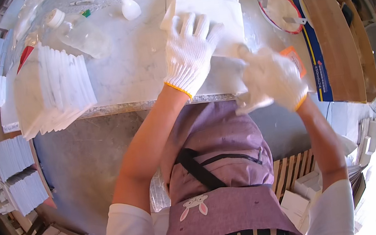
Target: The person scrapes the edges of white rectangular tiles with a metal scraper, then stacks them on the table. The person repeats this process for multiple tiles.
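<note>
My left hand (189, 50), in a white knit glove with a yellow cuff, lies flat with fingers spread on a white square tile (211, 6). Another tile edge shows beneath that one, slightly turned. Close to the tile's near right corner is my right hand (276, 76), gloved the same way and smeared by motion. Its fingers are bent round what looks like a pale rag (253, 102), which hangs toward the table's front edge. The blur hides the rag's exact shape.
Several white tiles (52, 88) stand in a row at the table's left. Behind them lie a clear plastic bottle (85, 38) and a small white squeeze bottle (131, 8). At right are a red-rimmed tub (279, 11) with a scraper (295, 20), an orange packet (293, 60) and a cardboard box (338, 38).
</note>
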Demonstrator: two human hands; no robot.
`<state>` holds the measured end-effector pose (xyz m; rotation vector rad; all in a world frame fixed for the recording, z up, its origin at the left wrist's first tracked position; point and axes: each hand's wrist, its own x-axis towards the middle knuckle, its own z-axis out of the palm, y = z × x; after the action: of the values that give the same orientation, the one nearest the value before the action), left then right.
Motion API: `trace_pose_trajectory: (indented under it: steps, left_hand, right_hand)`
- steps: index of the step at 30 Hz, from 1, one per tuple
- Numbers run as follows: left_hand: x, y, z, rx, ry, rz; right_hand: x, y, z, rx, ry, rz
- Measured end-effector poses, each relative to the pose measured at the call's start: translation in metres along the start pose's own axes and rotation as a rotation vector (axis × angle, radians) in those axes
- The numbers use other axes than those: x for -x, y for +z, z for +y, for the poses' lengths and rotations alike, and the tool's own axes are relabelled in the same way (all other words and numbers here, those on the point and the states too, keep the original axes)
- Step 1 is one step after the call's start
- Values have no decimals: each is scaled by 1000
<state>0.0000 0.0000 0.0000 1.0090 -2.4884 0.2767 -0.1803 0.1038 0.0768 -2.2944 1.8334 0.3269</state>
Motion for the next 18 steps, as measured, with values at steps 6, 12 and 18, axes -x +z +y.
trace_pose_trajectory:
  steps: [6, 12, 18]
  left_hand:
    - [9, 1, 17, 40, -47, 40]
    - [0, 2, 2, 8, -28, 80]
    - [0, -4, 0, -20, -33, 38]
  right_hand:
    - [-7, -2, 11, -109, 76, 128]
    - [-2, 18, 10, -3, -161, 354]
    - [-22, 5, 15, 26, -130, 199]
